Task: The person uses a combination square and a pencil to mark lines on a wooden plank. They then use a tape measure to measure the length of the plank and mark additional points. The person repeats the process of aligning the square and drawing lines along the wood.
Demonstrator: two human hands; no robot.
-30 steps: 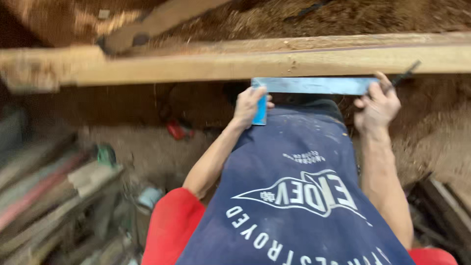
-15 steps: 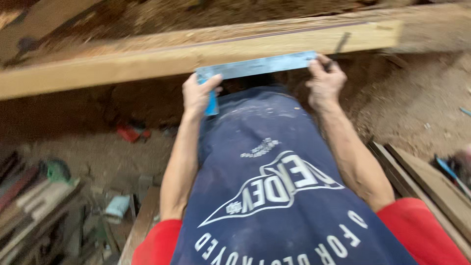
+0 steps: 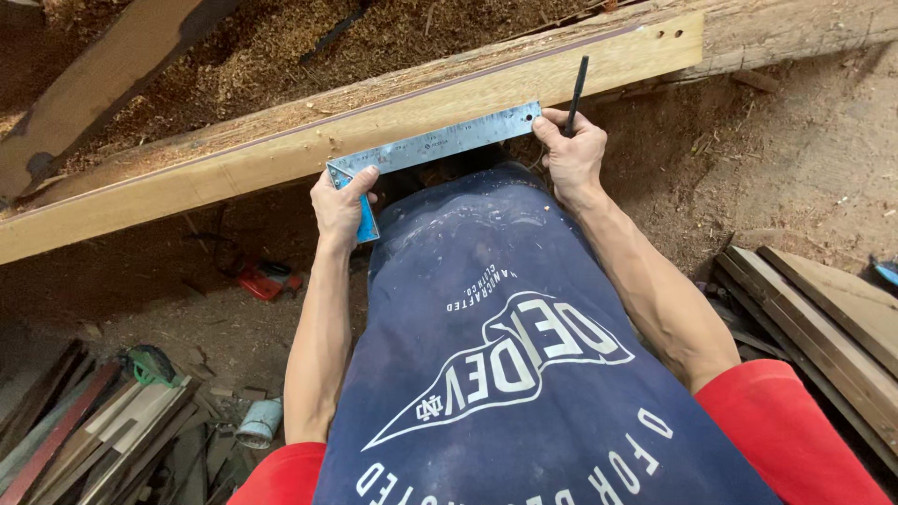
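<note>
Steel try square [image 3: 440,143] lies flat along the near edge of the long timber beam [image 3: 281,154]. Left hand [image 3: 341,201] grips its blue stock, steadying it; right hand [image 3: 572,154] pins the blade end, fingers pinching a dark pencil [image 3: 577,89] upright.

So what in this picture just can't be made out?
Head view, the only one:
- Blue handle of the square: mostly covered by the left hand.
- Pencil: its lower end is hidden in the right hand.
- Long beam: its left end is cut off by the picture edge.
- Ruler markings on the steel blade: too small to read.
- Floor below the hands: blocked by the apron.
</note>
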